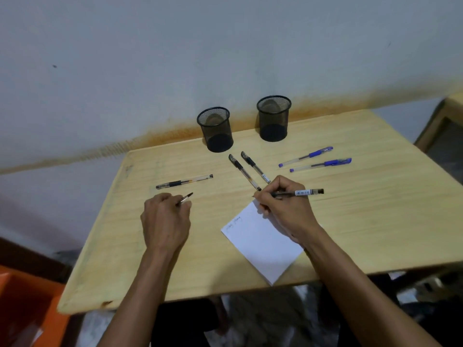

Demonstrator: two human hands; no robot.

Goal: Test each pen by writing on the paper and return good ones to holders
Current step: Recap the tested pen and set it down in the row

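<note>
Your wooden table (350, 221) carries everything. The white paper (260, 246) lies near the table's front edge, right of centre, with faint scribbles at its left corner. Two black mesh holders (217, 131) (273, 120) stand upright at the back edge. Your right hand (283, 209) rests on the paper's far corner, fingers curled round a black pen (300, 192) whose tip sits at that corner. Your left hand (165, 219), left of the paper, pinches a pen cap (186, 198). Two black pens (244, 172) (255, 167) lie side by side mid-table, a third (184, 182) towards the left edge, two blue pens (305, 156) (320, 165) towards the right edge
</note>
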